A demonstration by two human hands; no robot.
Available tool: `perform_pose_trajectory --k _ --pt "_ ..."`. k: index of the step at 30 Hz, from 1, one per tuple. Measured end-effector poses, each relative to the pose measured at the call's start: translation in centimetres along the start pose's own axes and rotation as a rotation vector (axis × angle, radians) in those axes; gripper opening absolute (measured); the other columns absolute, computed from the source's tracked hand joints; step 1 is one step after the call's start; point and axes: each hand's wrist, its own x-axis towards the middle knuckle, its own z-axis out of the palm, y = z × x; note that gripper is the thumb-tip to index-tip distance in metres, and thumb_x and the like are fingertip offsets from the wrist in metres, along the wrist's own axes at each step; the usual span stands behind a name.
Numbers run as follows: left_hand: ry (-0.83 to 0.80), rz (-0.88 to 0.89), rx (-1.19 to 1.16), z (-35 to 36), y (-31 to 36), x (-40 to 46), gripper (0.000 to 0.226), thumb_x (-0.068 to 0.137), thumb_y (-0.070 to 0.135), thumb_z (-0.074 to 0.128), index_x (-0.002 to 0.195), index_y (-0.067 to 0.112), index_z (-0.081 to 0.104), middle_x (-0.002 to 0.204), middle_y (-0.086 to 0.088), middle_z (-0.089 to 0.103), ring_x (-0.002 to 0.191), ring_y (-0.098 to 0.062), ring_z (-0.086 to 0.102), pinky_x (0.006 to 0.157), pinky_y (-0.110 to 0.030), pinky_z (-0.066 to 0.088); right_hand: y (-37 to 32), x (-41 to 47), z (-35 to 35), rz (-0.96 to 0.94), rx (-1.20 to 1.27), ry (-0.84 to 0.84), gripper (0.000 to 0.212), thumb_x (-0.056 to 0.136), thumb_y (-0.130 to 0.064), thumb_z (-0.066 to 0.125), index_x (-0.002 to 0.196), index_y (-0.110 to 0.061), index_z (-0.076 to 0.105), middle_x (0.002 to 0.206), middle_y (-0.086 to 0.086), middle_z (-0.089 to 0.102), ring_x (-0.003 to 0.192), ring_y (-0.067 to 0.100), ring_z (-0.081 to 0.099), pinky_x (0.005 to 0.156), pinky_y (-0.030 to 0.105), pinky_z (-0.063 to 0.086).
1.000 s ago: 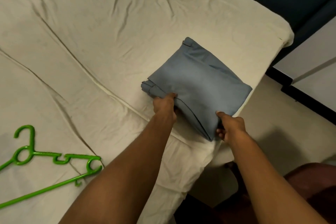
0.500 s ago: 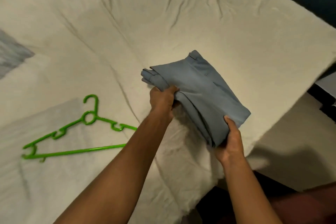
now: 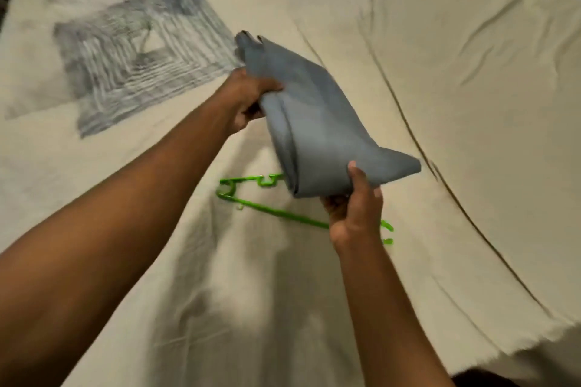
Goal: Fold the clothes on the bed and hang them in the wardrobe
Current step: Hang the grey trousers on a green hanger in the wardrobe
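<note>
Folded grey-blue garment (image 3: 317, 116) lifted clear of bed (image 3: 471, 88), held above its middle. Left hand (image 3: 248, 100) grips far end, fingers curled around bundle. Right hand (image 3: 355, 207) pinches near corner, thumb on top, fingers beneath. Green hanger (image 3: 270, 209) lies on bed directly below, partly hidden by garment and right hand. Judgement: folding done for this piece; hanging and wardrobe trip left. Patterned grey patch (image 3: 135, 53) toward far left corner, blurred; cannot tell whether garment or print. Wardrobe out of view.
</note>
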Motion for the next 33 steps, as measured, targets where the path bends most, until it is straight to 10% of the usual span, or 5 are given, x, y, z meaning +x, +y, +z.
perform_pose_trajectory --k 4,9,21,25,33 --pt "0.054 -0.055 0.071 -15.2 -2.5 -4.5 0.027 0.088 0.001 0.067 0.113 0.011 0.068 0.117 -0.007 0.073 0.104 -0.021 0.071 0.089 -0.034 0.059 11.8 -6.8 1.5 0.258 -0.080 -0.052 0.029 0.088 -0.006 0.067 0.116 -0.016 0.065 0.097 0.007 0.074 0.076 0.021 0.070 0.053 0.033 0.056" --pt "0.362 -0.493 0.141 -31.9 -14.6 -12.3 0.028 0.090 0.007 0.067 0.118 0.006 0.063 0.099 -0.008 0.076 0.074 -0.018 0.071 0.061 -0.031 0.058 26.8 -12.5 -2.3 0.791 -0.462 -0.090 0.019 0.089 -0.015 0.071 0.105 -0.010 0.061 0.079 0.008 0.071 0.072 0.026 0.069 0.059 0.031 0.056" --pt "0.614 -0.502 0.306 -35.4 -21.1 -14.7 0.019 0.086 0.021 0.076 0.080 0.015 0.059 0.082 -0.014 0.062 0.059 -0.026 0.051 0.043 -0.025 0.043 28.8 -12.1 -5.2 0.965 -0.978 -0.278 0.025 0.098 -0.036 0.057 0.094 -0.012 0.064 0.078 0.005 0.068 0.058 0.019 0.060 0.053 0.023 0.047" --pt "0.920 -0.333 0.626 -32.5 -21.5 -14.8 0.025 0.083 0.027 0.073 0.100 0.017 0.057 0.108 -0.013 0.063 0.097 -0.035 0.061 0.086 -0.046 0.054 24.4 -9.0 -5.2 0.660 -1.424 -0.422 0.036 0.097 -0.039 0.056 0.077 -0.013 0.068 0.074 0.006 0.069 0.056 0.018 0.061 0.056 0.030 0.050" --pt "0.691 0.105 1.068 -24.6 -21.2 -12.7 0.026 0.089 0.023 0.063 0.111 0.012 0.054 0.111 -0.016 0.051 0.108 -0.036 0.047 0.090 -0.047 0.040 9.2 4.3 -6.4 -0.576 -1.937 0.051 0.032 0.088 -0.019 0.062 0.118 -0.008 0.061 0.116 0.023 0.058 0.109 0.045 0.053 0.084 0.049 0.045"
